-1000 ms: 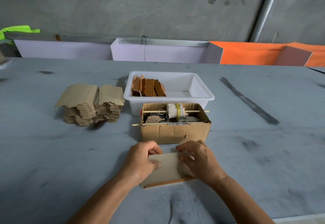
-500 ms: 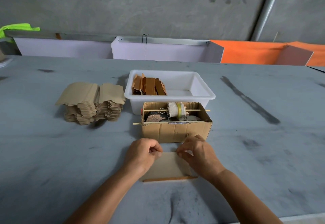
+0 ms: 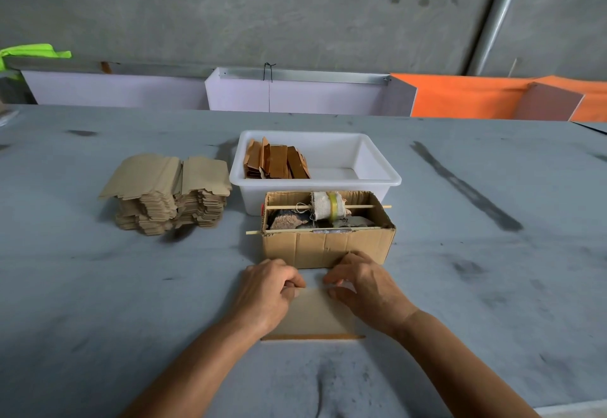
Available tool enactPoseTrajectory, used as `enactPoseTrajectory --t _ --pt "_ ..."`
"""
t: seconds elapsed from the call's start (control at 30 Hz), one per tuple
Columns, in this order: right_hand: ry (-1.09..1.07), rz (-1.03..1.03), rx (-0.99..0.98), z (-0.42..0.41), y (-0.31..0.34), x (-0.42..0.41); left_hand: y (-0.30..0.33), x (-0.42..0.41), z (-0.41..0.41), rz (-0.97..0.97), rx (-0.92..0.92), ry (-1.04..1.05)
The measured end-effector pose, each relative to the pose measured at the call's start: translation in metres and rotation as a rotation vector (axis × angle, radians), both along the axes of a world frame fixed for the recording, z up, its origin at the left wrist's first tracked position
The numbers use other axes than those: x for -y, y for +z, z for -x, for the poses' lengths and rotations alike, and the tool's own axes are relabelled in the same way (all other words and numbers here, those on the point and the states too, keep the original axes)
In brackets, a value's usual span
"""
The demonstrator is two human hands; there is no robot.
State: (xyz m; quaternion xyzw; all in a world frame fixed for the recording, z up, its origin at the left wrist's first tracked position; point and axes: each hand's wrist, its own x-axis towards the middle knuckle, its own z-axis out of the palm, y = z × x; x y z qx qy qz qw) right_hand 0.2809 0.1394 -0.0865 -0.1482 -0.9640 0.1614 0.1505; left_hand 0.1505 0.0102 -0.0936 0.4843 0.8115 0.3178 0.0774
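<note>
Left hand [image 3: 266,293] and right hand [image 3: 364,289], both with fingers curled onto the far edge of a flat cardboard piece [image 3: 315,314]. The piece lies towards the near edge of the table [image 3: 98,302], at its middle, and appears to be in the course of folding.

Risks, as judged: uneven pressure from the two hands could set the crease askew. The knuckles stand just beside the front wall of the cardboard box [image 3: 328,248], so a forward push may shove the box against the white tub [image 3: 315,183] behind it, or catch the thin stick [image 3: 254,232] jutting from the box's left side. If either grip loosens, the piece may spring flat again.

Beyond these: brown folded pieces [image 3: 276,163] stand in the tub's left end, and a stack of flat blanks [image 3: 167,194] sits to the left, apart from the tub.

The table is grey and matt, marked with dark smudges and one long streak [image 3: 466,187] on the right. Pale panels [image 3: 295,96] and an orange panel [image 3: 460,97] line its far edge. Behind them rise a bare concrete wall [image 3: 262,7] and a slanting metal pipe [image 3: 492,17].
</note>
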Motion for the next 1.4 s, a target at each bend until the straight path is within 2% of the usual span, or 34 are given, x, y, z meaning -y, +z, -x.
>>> enactPoseTrajectory --t 0.3,0.6,0.73,0.97,1.13,1.23,1.4 --pt "0.016 0.048 -0.022 -0.001 0.003 0.002 -0.001 0.006 -0.001 -0.044 -0.096 -0.026" --pt "0.094 -0.309 -0.106 0.000 0.000 0.012 0.005 0.011 -0.003 -0.016 -0.346 -0.128" --pt "0.129 -0.451 -0.073 -0.001 0.003 0.012 0.009 0.014 -0.004 -0.041 -0.426 -0.169" --pt "0.155 -0.521 -0.024 -0.006 0.004 0.012 0.014 0.020 -0.007 -0.026 -0.622 -0.227" --pt "0.130 -0.525 -0.036 -0.010 0.003 0.014 0.015 0.025 -0.010 0.092 -0.665 -0.287" --pt "0.091 -0.486 -0.054 -0.012 0.000 0.016 0.013 0.028 -0.014 0.121 -0.621 -0.268" --pt "0.024 -0.462 -0.077 -0.011 -0.004 0.023 0.014 0.022 -0.024 0.283 -0.619 -0.163"
